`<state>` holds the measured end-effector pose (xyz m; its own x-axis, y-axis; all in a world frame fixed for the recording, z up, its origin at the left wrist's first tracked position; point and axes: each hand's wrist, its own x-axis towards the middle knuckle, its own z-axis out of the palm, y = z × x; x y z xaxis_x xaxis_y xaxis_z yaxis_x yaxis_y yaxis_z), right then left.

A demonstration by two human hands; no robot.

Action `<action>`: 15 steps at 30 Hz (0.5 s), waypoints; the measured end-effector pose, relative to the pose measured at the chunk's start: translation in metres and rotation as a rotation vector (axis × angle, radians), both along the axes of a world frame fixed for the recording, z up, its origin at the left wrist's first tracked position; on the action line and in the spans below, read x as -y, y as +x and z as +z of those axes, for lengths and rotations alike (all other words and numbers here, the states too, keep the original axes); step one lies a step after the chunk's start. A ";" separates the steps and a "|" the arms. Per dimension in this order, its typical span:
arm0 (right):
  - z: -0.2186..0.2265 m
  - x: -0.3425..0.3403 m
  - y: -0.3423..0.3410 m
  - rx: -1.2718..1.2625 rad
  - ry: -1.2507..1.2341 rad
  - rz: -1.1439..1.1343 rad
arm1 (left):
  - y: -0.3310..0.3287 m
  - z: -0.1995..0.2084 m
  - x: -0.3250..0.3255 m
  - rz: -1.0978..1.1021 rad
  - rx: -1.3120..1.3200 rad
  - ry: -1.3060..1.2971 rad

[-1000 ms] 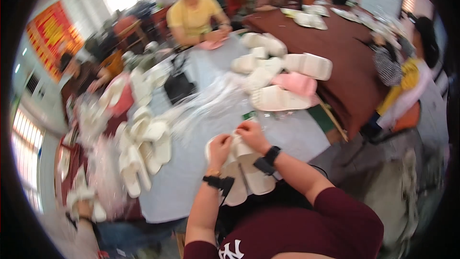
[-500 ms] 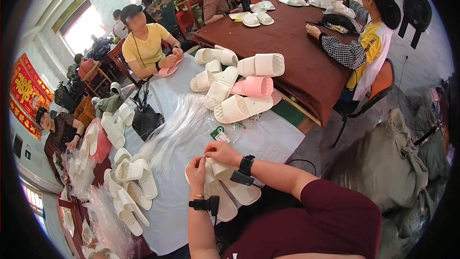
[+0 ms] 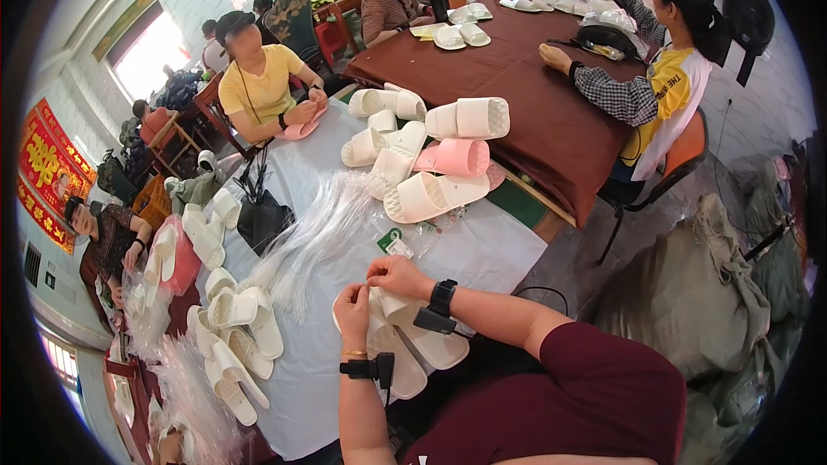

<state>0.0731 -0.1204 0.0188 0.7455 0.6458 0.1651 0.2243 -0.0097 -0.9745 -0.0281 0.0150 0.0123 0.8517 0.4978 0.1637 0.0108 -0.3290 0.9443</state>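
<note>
A pair of white slippers (image 3: 437, 343) rests at the table's near edge, close in front of me. Above their straps, my left hand (image 3: 352, 306) and my right hand (image 3: 399, 276) meet with their fingertips pinched together. Whatever lies between the fingers is too small or hidden to make out. Just beyond my hands, a green-and-white tag (image 3: 394, 243) lies in clear plastic. A bundle of thin clear strands (image 3: 301, 232) spreads over the pale table cover to the left of it.
Past the tag is a pile of white slippers (image 3: 419, 197) with a pink slipper (image 3: 454, 157) among them. More white slippers (image 3: 234, 340) stand at the left, near a black bag (image 3: 262, 222). A person in yellow (image 3: 269, 82) sits across, handling a pink slipper.
My hands stay almost in place, still pinched over the slippers. At the brown table, the person on the right has raised a hand among the slippers and plastic at the back.
</note>
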 end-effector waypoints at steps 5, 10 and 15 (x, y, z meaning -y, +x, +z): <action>0.001 -0.001 0.000 0.007 -0.006 0.010 | 0.000 -0.005 -0.005 0.011 -0.023 0.003; 0.000 0.001 0.000 0.031 0.017 0.024 | 0.001 0.002 0.001 0.013 -0.020 -0.012; 0.002 0.001 -0.002 0.061 -0.006 0.005 | 0.001 -0.001 0.000 0.026 -0.010 -0.035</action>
